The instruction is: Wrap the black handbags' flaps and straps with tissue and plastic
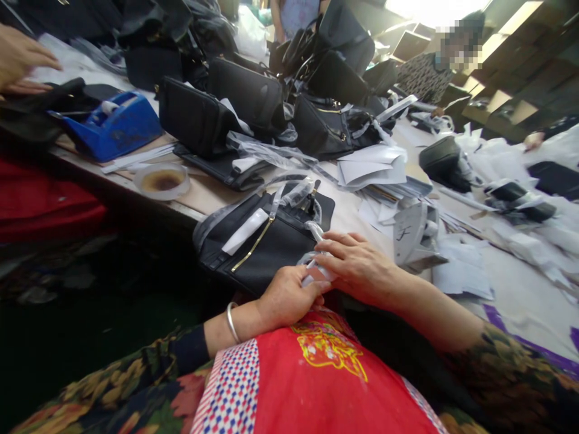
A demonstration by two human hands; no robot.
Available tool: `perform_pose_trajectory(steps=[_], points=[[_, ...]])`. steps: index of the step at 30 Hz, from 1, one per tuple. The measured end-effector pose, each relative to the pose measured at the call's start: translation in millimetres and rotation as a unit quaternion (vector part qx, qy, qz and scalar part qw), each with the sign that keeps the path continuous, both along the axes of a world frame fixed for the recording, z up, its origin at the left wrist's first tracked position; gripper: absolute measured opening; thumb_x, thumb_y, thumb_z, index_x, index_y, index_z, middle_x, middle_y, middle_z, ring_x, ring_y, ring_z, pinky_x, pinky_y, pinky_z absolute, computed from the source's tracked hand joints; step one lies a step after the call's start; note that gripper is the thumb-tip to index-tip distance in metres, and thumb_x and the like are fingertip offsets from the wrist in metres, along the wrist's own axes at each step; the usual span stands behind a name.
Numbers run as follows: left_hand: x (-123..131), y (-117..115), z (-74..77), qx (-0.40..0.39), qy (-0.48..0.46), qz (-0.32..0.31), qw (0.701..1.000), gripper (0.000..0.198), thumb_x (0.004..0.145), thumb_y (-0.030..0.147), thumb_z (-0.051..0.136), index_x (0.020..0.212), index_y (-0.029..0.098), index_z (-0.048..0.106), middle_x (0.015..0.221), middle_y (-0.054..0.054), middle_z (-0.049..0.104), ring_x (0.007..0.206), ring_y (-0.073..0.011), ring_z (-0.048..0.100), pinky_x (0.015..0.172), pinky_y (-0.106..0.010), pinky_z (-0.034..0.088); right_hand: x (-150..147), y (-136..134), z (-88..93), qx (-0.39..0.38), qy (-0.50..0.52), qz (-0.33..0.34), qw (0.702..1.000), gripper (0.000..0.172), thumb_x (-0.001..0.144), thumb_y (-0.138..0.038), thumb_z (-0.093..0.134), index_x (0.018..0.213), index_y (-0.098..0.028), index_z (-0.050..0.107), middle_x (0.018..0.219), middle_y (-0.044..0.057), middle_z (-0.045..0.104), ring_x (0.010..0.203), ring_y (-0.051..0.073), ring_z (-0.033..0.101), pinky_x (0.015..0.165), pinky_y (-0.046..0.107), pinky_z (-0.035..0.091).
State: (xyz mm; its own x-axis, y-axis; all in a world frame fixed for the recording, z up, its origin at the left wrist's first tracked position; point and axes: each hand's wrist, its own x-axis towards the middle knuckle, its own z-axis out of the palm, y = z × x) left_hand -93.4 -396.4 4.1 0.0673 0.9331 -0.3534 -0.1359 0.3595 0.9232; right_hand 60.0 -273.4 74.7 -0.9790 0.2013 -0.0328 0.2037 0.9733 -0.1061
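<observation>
I have the left hand [289, 296] pinching the lower end of a film-wrapped strap [314, 232] at centre frame, and the right hand [357, 265] curled shut over it. I judge the film partly on. The bag [271, 250] beside it is mostly bare. The strap runs up-down the frame, free end up.
</observation>
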Motion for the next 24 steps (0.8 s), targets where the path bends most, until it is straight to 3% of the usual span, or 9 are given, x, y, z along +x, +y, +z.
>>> perform_pose_trajectory(steps=[4, 7, 12, 15, 19, 24], points=[[0.8, -0.5, 2.8, -0.026, -0.035, 0.010, 0.999, 0.046, 0.087, 0.058, 0.064, 0.099, 0.014, 0.069, 0.069, -0.004, 0.069, 0.059, -0.0159, 0.067, 0.058, -0.026, 0.053, 0.2, -2.1, -9.3, 0.001, 0.021, 0.041, 0.999, 0.017, 0.095, -0.028, 0.065, 0.107, -0.017, 0.069, 0.118, 0.013, 0.070, 0.130, 0.030, 0.053, 0.099, 0.039, 0.043], [-0.3, 0.5, 3.6, -0.028, -0.031, -0.001, 0.999, 0.044, 0.089, 0.057, 0.062, 0.094, 0.014, 0.068, 0.067, -0.003, 0.069, 0.057, -0.0154, 0.065, 0.054, -0.024, 0.050, 4.8, 0.3, -12.0, -0.045, 0.039, 0.032, 0.998, 0.018, 0.095, -0.030, 0.065, 0.106, -0.016, 0.069, 0.116, 0.013, 0.070, 0.128, 0.030, 0.055, 0.101, 0.041, 0.043], [-2.6, 0.7, -0.1, 0.007, 0.002, -0.013, 1.000, 0.039, 0.091, 0.052, 0.060, 0.085, 0.015, 0.070, 0.068, -0.004, 0.070, 0.057, -0.0147, 0.065, 0.055, -0.023, 0.049, 0.7, 15.8, 7.2, -0.234, 0.021, 0.032, 0.971, 0.039, 0.095, -0.043, 0.065, 0.122, -0.016, 0.066, 0.124, 0.015, 0.066, 0.118, 0.027, 0.059, 0.101, 0.040, 0.047], [-3.9, -0.6, -0.2, 0.036, 0.045, -0.020, 0.998, 0.041, 0.091, 0.054, 0.060, 0.085, 0.015, 0.071, 0.068, -0.005, 0.071, 0.058, -0.0151, 0.065, 0.055, -0.023, 0.047, -12.9, 25.0, 18.3, -0.240, -0.022, 0.036, 0.970, 0.034, 0.100, -0.034, 0.058, 0.127, -0.015, 0.066, 0.112, 0.013, 0.070, 0.103, 0.023, 0.063, 0.093, 0.036, 0.049], [-5.3, -1.6, 1.2, 0.049, 0.089, -0.032, 0.994, 0.035, 0.094, 0.046, 0.057, 0.083, 0.015, 0.071, 0.067, -0.004, 0.071, 0.056, -0.0141, 0.064, 0.054, -0.023, 0.046, -32.7, 30.7, 15.5, -0.231, -0.076, 0.080, 0.967, 0.013, 0.095, -0.024, 0.066, 0.095, -0.018, 0.077, 0.088, 0.006, 0.067, 0.085, 0.018, 0.060, 0.081, 0.031, 0.047], [-7.2, -1.8, 0.1, 0.044, 0.112, -0.034, 0.992, 0.030, 0.092, 0.038, 0.055, 0.081, 0.015, 0.070, 0.067, -0.003, 0.072, 0.057, -0.0144, 0.064, 0.056, -0.023, 0.046, -41.7, 27.0, 3.7, -0.257, -0.105, 0.045, 0.960, 0.020, 0.091, -0.016, 0.068, 0.073, -0.015, 0.073, 0.076, 0.003, 0.061, 0.076, 0.015, 0.055, 0.074, 0.028, 0.042]])
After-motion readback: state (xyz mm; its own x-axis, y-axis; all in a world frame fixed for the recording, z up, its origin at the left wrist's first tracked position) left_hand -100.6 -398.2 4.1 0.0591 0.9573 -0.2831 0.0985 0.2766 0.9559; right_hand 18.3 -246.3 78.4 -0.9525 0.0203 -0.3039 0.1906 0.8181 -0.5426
